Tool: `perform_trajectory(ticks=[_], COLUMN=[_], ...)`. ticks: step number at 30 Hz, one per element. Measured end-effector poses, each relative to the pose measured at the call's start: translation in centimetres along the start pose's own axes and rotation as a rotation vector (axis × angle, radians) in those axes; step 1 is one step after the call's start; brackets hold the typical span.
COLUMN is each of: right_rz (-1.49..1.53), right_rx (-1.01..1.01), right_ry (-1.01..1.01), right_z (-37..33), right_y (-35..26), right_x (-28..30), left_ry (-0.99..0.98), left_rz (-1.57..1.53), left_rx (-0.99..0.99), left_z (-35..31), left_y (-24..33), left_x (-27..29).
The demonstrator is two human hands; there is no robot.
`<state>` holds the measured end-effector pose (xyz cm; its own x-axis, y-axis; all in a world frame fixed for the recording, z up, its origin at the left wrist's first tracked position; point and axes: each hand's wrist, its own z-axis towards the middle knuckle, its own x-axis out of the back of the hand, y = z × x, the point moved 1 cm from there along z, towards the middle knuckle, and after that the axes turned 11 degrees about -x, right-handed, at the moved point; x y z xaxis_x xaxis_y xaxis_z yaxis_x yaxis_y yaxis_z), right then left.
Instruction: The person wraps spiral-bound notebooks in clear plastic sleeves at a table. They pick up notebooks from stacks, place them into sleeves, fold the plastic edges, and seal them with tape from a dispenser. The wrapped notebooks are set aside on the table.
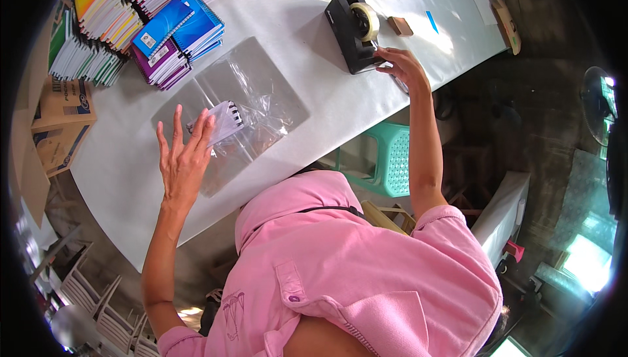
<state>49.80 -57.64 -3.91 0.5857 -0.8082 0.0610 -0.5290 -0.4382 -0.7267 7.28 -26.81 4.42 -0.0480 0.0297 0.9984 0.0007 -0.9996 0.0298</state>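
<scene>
Okay, left hand (185, 166) spread wide, fingertips at small spiral notebook (226, 123), which lies over a clear plastic sheet (278, 72) on the worktop (118, 151). Right hand (404, 69) narrow at black tape dispenser's (343, 37) near end; can't tell if gripping tape. Notebook stacks (108, 11) beyond left hand.

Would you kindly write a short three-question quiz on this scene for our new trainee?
1. Which hand is at the black tape dispenser?
2. True or false: the small spiral-bound pad lies inside the cardboard box.
3. What colour is the plastic stool beside the table? (a) red (b) mint green (c) black

Key:
1. The right hand.
2. False; it lies on the table, by the left hand.
3. (b)
</scene>
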Motion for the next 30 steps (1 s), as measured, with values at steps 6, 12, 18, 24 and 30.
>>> perform_trajectory(ticks=[6, 12, 18, 24, 30], right_rz=[0.521, -1.018, 0.005, 0.041, -0.051], right_rx=[0.312, 0.080, -0.041, -0.155, 0.020], right_ry=[-0.097, 1.104, -0.346, -0.219, 0.009], right_z=[-1.3, -6.2, -15.8, -17.6, -17.1], right_y=[8.3, 4.1, 0.0, 4.0, 7.7], right_x=[-0.6, -3.4, -25.5, -34.2, -35.1], left_ry=[-0.022, 0.023, 0.055, 0.065, 0.063], left_rz=[0.004, 0.014, 0.041, 0.027, -0.114], left_rx=[0.006, 0.008, -0.025, -0.038, -0.046], left_z=[-0.1, -0.9, -1.4, -1.8, -1.7], left_y=[0.0, -0.3, -0.7, -0.9, -1.9], left_x=[0.1, -0.2, -0.9, -1.6, -1.7])
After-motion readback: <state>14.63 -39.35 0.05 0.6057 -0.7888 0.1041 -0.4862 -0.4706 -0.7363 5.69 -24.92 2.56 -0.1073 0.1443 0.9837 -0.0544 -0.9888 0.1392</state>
